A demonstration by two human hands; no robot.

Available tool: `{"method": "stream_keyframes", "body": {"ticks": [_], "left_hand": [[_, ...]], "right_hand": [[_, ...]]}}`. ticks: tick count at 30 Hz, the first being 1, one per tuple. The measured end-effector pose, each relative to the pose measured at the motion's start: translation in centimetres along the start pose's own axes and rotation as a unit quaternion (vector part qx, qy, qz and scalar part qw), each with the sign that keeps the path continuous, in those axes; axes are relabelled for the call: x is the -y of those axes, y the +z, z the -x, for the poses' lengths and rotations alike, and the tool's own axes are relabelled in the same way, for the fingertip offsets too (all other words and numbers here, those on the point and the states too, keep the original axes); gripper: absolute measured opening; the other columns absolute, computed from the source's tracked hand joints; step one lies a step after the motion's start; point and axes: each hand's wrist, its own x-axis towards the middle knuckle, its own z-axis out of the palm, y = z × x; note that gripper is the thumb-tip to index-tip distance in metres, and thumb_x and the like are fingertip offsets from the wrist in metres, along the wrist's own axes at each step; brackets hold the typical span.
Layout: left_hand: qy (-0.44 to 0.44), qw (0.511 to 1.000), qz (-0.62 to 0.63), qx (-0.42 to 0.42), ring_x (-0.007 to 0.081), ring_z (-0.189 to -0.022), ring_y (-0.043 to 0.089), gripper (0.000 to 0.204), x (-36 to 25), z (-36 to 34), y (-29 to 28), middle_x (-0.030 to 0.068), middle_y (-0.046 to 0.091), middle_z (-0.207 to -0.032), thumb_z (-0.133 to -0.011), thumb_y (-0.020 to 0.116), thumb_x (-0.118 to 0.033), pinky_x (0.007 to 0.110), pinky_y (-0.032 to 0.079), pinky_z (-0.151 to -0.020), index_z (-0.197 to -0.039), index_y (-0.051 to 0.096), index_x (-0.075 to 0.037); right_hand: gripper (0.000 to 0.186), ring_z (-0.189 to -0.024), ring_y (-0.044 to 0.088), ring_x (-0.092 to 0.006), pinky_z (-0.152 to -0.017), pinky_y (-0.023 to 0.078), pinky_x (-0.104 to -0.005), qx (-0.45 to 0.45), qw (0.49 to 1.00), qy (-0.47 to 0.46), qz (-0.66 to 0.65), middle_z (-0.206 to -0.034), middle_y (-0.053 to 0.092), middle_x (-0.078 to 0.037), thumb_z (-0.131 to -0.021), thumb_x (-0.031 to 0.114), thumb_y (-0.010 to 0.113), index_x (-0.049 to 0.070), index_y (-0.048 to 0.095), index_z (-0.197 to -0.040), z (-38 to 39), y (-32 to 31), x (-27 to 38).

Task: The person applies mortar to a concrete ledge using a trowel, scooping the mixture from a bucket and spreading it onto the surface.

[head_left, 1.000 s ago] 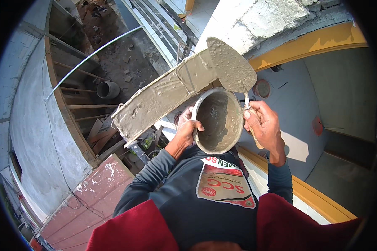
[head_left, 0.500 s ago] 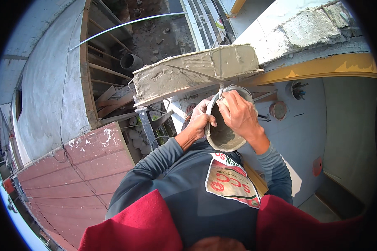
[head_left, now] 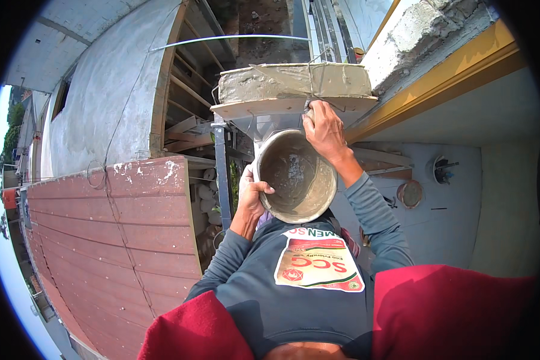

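My left hand (head_left: 252, 195) grips the rim and side of a mortar-smeared bowl (head_left: 297, 177), thumb inside; grey residue coats its interior. My right hand (head_left: 327, 133) is closed on the trowel (head_left: 309, 112) by its handle, just above the bowl, with the blade up against the mortar band. That band of wet grey mortar (head_left: 348, 78) sits on a narrow wooden board (head_left: 240, 110) with bent wires over it, spanning crosswise in front of me. Most of the trowel blade is hard to tell apart from the mortar.
Rough white wall (head_left: 408, 42) and yellow beam (head_left: 432, 84) at right, above a floor with buckets (head_left: 410, 194). A maroon panelled surface (head_left: 108, 222), grey wall (head_left: 102, 102) and dangling cable lie left. A dark post (head_left: 222, 174), timbers and a white pipe (head_left: 240, 37) are around the drop ahead.
The trowel went from raised at the right down across the bowl to the mortar band, with my right hand moving left and up. The view turned, so the band now appears level.
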Motion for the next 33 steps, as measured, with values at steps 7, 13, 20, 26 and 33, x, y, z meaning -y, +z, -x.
{"method": "stream_keyframes", "body": {"ticks": [7, 13, 20, 26, 33], "left_hand": [[0.084, 0.993, 0.067, -0.041, 0.0295, -0.103, 0.066, 0.064, -3.9, 4.5, -4.5, 0.0158, 0.064, -0.114, -0.057, 0.053, 0.023, 0.039, 0.059, -0.088, -0.114, 0.051, -0.005], [0.161, 0.983, 0.069, -0.053, 0.0316, -0.113, 0.063, 0.065, -10.3, 7.3, -5.9, 0.0168, 0.062, -0.122, -0.059, 0.051, 0.023, 0.040, 0.057, -0.097, -0.119, 0.050, -0.004], [0.199, 0.974, 0.085, -0.067, 0.0313, -0.114, 0.062, 0.066, -14.2, 6.7, -9.8, 0.0152, 0.062, -0.121, -0.059, 0.051, 0.022, 0.043, 0.055, -0.101, -0.120, 0.052, -0.003], [0.185, 0.973, 0.109, -0.089, 0.0327, -0.115, 0.061, 0.072, -14.4, 4.5, -13.6, 0.0154, 0.061, -0.124, -0.059, 0.050, 0.023, 0.045, 0.054, -0.102, -0.126, 0.050, -0.003], [0.152, 0.973, 0.149, -0.088, 0.0318, -0.115, 0.061, 0.077, -14.2, 3.2, -17.3, 0.0171, 0.059, -0.127, -0.062, 0.048, 0.024, 0.043, 0.055, -0.100, -0.135, 0.045, -0.001]], "right_hand": [[0.031, -0.091, 0.064, -0.0415, -0.076, 0.053, -0.0491, -0.017, 0.999, 0.029, -0.002, -0.105, 0.057, -0.017, -0.086, 0.010, 0.071, 0.005, 0.053, -0.110, 2.1, 2.8, -0.4], [0.033, -0.101, 0.060, -0.0400, -0.082, 0.052, -0.0480, -0.075, 0.996, 0.032, 0.036, -0.108, 0.054, -0.018, -0.083, 0.006, 0.075, 0.005, 0.053, -0.107, 3.9, 6.9, -2.4], [0.026, -0.097, 0.059, -0.0403, -0.082, 0.050, -0.0481, -0.112, 0.989, 0.033, 0.093, -0.106, 0.054, -0.018, -0.082, 0.005, 0.075, 0.005, 0.054, -0.099, 7.2, 8.3, -2.1], [0.024, -0.097, 0.059, -0.0412, -0.082, 0.050, -0.0489, -0.057, 0.992, 0.052, 0.102, -0.109, 0.055, -0.018, -0.079, 0.002, 0.075, 0.004, 0.056, -0.095, 11.6, 3.6, 0.0], [0.021, -0.077, 0.066, -0.0271, -0.067, 0.053, -0.0365, -0.022, 0.987, 0.132, -0.090, -0.092, 0.065, -0.015, -0.091, 0.013, 0.071, 0.000, 0.060, -0.103, 6.9, -0.5, 5.1]]}}
